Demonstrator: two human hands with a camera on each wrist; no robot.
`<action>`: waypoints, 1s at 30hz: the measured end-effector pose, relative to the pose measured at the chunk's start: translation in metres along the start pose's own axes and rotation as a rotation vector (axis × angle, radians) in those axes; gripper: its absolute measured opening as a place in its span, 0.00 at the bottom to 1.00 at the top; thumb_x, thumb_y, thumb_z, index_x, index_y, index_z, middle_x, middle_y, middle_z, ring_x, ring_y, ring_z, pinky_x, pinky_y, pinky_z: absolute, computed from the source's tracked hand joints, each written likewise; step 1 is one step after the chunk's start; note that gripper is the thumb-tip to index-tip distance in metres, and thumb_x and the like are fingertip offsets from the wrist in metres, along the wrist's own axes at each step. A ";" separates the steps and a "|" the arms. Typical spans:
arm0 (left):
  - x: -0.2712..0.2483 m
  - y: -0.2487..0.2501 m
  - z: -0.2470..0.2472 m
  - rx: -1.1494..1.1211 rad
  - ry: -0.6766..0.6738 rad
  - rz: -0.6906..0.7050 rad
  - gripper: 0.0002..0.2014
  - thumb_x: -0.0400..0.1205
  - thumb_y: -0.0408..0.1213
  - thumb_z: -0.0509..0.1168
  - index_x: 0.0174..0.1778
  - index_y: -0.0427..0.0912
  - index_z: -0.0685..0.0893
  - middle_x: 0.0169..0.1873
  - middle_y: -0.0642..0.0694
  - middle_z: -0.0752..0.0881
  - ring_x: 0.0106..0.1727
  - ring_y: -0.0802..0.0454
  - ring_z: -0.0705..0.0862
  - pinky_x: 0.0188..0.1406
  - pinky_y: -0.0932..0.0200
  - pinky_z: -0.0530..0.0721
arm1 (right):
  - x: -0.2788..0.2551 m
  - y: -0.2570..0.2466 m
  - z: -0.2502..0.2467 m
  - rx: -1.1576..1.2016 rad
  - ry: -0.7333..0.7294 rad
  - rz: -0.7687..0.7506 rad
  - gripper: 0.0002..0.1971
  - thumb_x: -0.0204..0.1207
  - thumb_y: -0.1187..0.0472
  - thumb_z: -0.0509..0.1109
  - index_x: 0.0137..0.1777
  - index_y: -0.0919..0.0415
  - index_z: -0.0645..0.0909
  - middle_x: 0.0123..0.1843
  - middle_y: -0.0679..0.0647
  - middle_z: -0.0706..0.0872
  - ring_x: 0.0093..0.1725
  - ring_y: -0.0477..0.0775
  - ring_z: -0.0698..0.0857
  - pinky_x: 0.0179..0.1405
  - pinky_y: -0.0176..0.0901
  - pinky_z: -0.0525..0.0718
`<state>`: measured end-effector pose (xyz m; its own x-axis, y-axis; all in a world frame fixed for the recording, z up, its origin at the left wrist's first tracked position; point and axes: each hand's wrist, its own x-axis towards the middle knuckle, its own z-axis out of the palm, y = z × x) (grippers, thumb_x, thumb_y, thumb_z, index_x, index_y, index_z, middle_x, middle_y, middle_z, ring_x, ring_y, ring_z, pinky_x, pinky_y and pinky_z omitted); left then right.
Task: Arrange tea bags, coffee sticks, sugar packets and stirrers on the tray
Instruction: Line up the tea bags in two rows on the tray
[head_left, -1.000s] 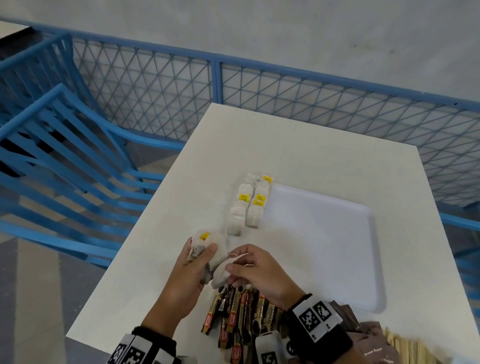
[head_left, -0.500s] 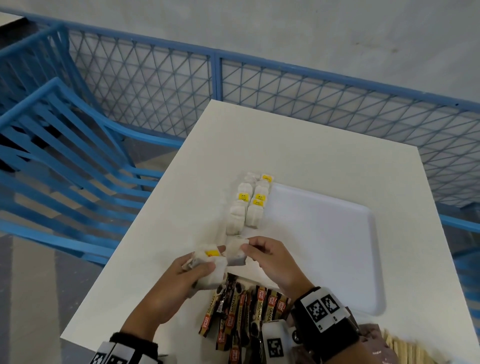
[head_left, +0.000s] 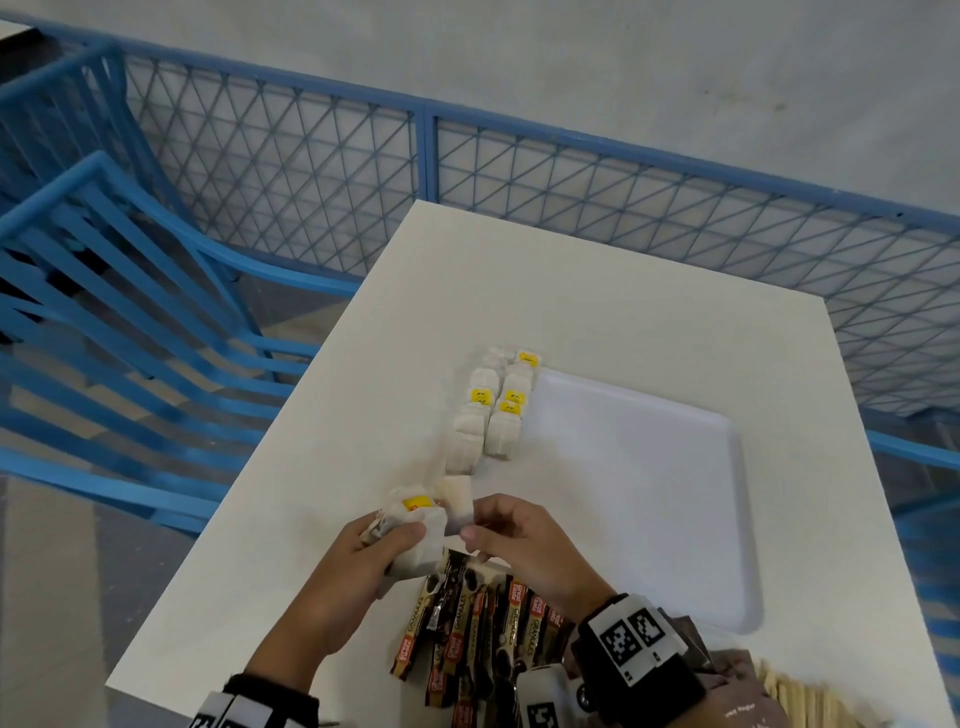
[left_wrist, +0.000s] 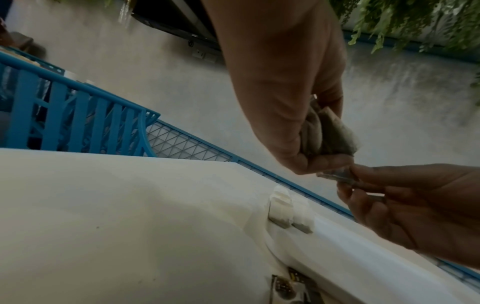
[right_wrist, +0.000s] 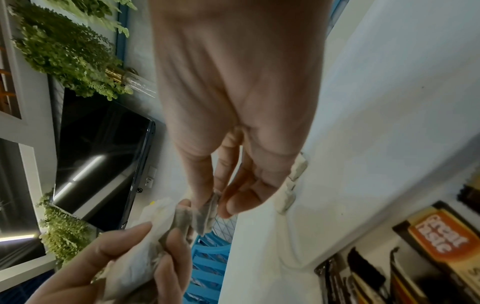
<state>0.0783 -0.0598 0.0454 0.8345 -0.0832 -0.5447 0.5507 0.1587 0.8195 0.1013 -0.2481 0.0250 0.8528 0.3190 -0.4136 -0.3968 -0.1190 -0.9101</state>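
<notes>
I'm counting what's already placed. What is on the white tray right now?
Two rows of tea bags lie along the left edge of the tray; the rest looks bare. The right hand hides its near-left corner.

R hand (right_wrist: 233, 144) pinching tea bag (right_wrist: 206, 214); L hand (right_wrist: 124, 265) gripping bunch (right_wrist: 153, 232).

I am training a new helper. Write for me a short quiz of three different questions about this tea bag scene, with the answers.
1. True or false: the coffee sticks already lie on the tray.
2. Which hand holds the bunch of tea bags? A) left hand B) right hand
3. Fill in: the right hand pinches a single ____.

Key
1. False: they lie on the table, near the tray's edge.
2. A
3. tea bag
</notes>
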 end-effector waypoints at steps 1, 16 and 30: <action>0.001 -0.001 -0.001 -0.010 0.005 -0.004 0.27 0.56 0.51 0.74 0.51 0.45 0.89 0.49 0.39 0.90 0.58 0.38 0.84 0.61 0.42 0.79 | 0.001 0.000 0.000 0.018 0.021 0.000 0.06 0.74 0.65 0.72 0.50 0.63 0.83 0.46 0.57 0.87 0.43 0.50 0.84 0.47 0.40 0.85; 0.008 -0.007 -0.011 -0.114 -0.003 -0.015 0.12 0.80 0.30 0.66 0.59 0.37 0.84 0.55 0.40 0.88 0.55 0.40 0.86 0.49 0.53 0.89 | 0.010 -0.003 -0.009 0.028 0.109 0.022 0.08 0.79 0.67 0.65 0.45 0.55 0.85 0.37 0.42 0.87 0.36 0.41 0.80 0.34 0.32 0.78; 0.008 -0.007 -0.010 -0.262 0.032 -0.050 0.12 0.82 0.31 0.61 0.61 0.41 0.80 0.58 0.36 0.85 0.47 0.39 0.88 0.50 0.50 0.89 | 0.065 0.018 -0.026 -0.076 0.513 0.028 0.15 0.72 0.70 0.72 0.51 0.57 0.70 0.44 0.51 0.86 0.39 0.45 0.81 0.37 0.31 0.75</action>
<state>0.0808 -0.0513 0.0332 0.8032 -0.0669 -0.5919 0.5640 0.4051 0.7196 0.1585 -0.2544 -0.0193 0.9063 -0.1853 -0.3799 -0.4128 -0.1949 -0.8897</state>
